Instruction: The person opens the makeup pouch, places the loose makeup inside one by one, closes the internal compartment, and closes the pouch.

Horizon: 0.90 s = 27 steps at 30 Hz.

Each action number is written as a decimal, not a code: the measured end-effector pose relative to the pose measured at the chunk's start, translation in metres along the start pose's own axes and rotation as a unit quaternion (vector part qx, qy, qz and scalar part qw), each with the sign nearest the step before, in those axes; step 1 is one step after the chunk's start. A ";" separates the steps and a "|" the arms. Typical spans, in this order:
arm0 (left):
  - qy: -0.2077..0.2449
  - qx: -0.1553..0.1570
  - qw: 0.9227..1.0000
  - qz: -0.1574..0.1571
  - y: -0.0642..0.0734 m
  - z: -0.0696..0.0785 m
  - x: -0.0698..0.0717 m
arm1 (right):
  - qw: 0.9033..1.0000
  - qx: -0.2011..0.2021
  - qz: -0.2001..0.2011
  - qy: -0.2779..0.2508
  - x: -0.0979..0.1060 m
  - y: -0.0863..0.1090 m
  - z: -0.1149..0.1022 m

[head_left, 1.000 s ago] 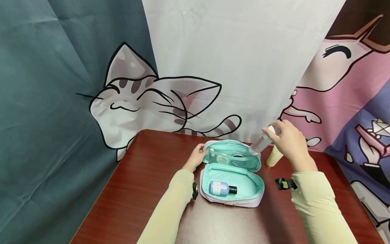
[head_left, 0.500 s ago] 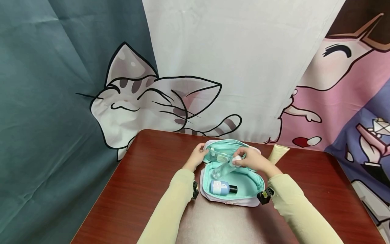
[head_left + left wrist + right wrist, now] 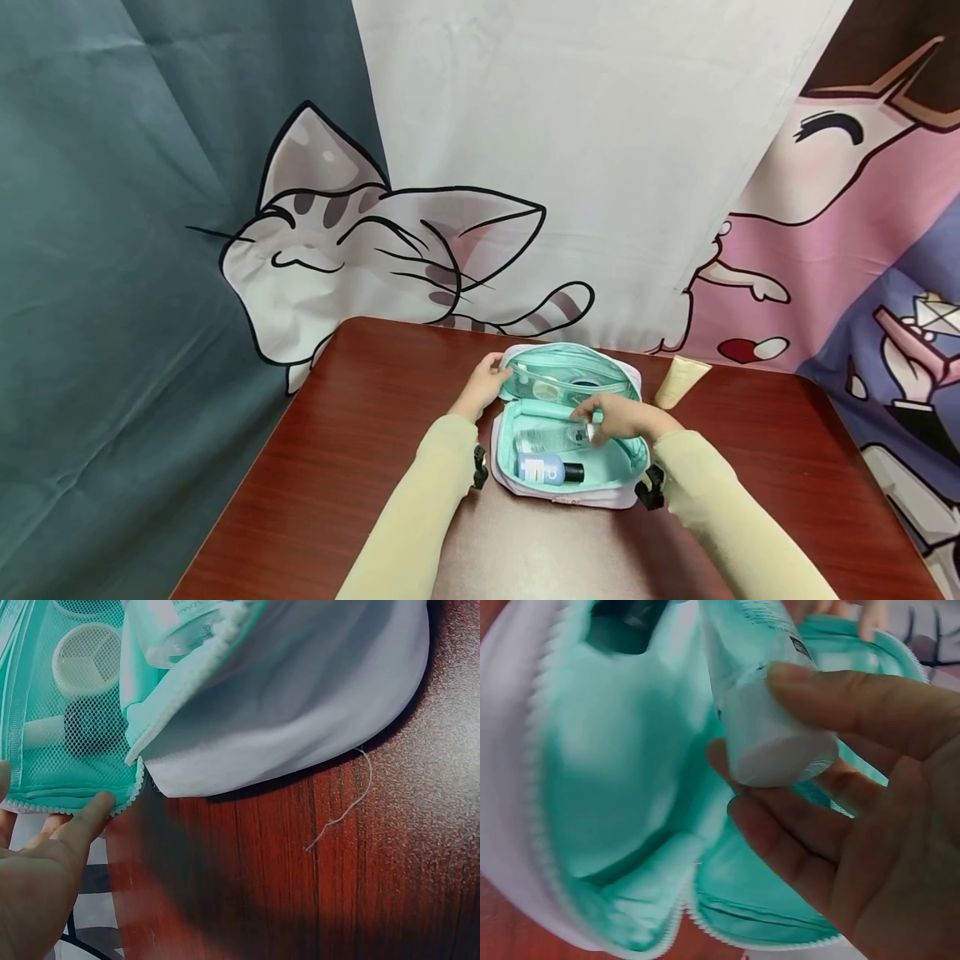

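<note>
Clear cylindrical plastic bottle with a white cap: in the base of a mint-lined zip pouch with pale fabric outside, cap end right; can't tell if it's fully resting on the lining.
Left hand: nearly closed, thumb and fingers pinching the edge of the pouch's lid.
Mesh pocket: in the flipped-open lid, pale round container behind the netting.
Blue bottle with a black cap and white label: lying just nearer the person than the clear one.
Right hand: partly curled, thumb and fingers gripping the clear bottle's cap end.
Tapered cream tube: on the glossy reddish-brown table, just right of the pouch.
</note>
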<state>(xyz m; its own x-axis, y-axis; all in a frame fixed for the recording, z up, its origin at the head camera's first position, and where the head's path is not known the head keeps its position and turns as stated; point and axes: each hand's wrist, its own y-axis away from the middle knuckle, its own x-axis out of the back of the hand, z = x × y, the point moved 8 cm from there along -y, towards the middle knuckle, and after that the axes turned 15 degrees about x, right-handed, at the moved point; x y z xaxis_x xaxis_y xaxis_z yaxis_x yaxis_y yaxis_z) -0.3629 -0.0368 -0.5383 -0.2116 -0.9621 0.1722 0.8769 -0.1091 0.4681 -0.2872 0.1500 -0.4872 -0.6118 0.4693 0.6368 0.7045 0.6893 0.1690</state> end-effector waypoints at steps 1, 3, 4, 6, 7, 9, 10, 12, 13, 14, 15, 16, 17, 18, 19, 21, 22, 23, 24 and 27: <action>0.000 0.000 1.000 0.000 0.000 0.000 0.000 | 1.000 -0.007 -0.010 0.006 -0.005 0.000 0.002; -0.001 0.002 1.000 0.000 0.001 0.000 0.000 | 0.999 -0.025 -0.025 0.018 -0.013 0.000 0.007; 0.000 0.003 1.000 -0.001 0.001 -0.001 0.000 | 0.999 -0.036 -0.032 0.022 -0.017 0.000 0.009; 0.002 0.004 1.000 -0.001 0.001 -0.001 -0.001 | 0.997 -0.052 -0.045 0.040 -0.025 0.001 0.012; 0.003 0.004 1.000 -0.002 0.001 -0.001 -0.001 | 0.996 -0.055 -0.051 0.052 -0.028 0.000 0.013; 0.005 0.004 1.000 -0.002 0.000 0.000 -0.001 | 0.994 -0.057 -0.057 0.073 -0.032 0.000 0.015; 0.005 0.003 1.000 -0.003 0.000 0.000 -0.001 | 0.994 -0.056 -0.056 0.079 -0.033 -0.001 0.015; 0.005 0.001 1.000 -0.004 0.001 0.001 -0.001 | 0.994 -0.052 -0.050 0.085 -0.034 -0.002 0.014; 0.005 -0.001 1.000 -0.004 0.001 0.002 -0.001 | 0.994 -0.051 -0.046 0.084 -0.035 -0.003 0.014; 0.004 -0.002 1.000 -0.005 0.001 0.002 -0.001 | 0.994 -0.051 -0.042 0.084 -0.035 -0.004 0.014; 0.005 -0.003 1.000 -0.005 0.001 0.002 -0.001 | 0.995 -0.051 -0.039 0.082 -0.035 -0.004 0.014; 0.006 -0.004 1.000 -0.005 0.001 0.001 -0.001 | 0.995 -0.055 -0.037 0.080 -0.036 -0.005 0.014; 0.008 -0.003 1.000 -0.005 0.001 0.001 0.000 | 0.994 -0.058 -0.035 0.081 -0.036 -0.005 0.015; 0.009 -0.003 1.000 -0.005 0.002 0.000 0.000 | 0.994 -0.061 -0.034 0.081 -0.036 -0.004 0.015; 0.009 -0.003 1.000 -0.005 0.002 -0.001 0.000 | 0.994 -0.062 -0.032 0.083 -0.036 -0.004 0.014; 0.011 -0.001 1.000 -0.007 0.002 -0.002 0.000 | 0.994 -0.060 -0.024 0.085 -0.033 -0.001 0.011; 0.011 -0.001 1.000 -0.008 0.003 -0.002 0.000 | 0.995 -0.052 -0.019 0.088 -0.030 0.000 0.007; 0.011 -0.001 1.000 -0.009 0.003 -0.003 -0.001 | 0.995 -0.040 -0.014 0.094 -0.026 0.002 0.003; 0.010 -0.001 1.000 -0.008 0.003 -0.003 -0.001 | 0.995 -0.024 -0.008 0.094 -0.020 0.004 -0.001; 0.011 0.000 1.000 -0.008 0.004 -0.003 -0.001 | 0.997 0.029 0.028 0.068 0.009 0.014 -0.018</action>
<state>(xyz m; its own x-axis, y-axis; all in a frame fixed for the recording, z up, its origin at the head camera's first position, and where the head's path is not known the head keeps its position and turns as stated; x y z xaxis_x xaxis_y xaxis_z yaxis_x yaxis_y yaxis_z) -0.3584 -0.0368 -0.5390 -0.2165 -0.9654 0.1455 0.8733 -0.1249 0.4708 -0.2766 0.1542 -0.4655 -0.5142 0.4321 0.7409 0.7119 0.6968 0.0877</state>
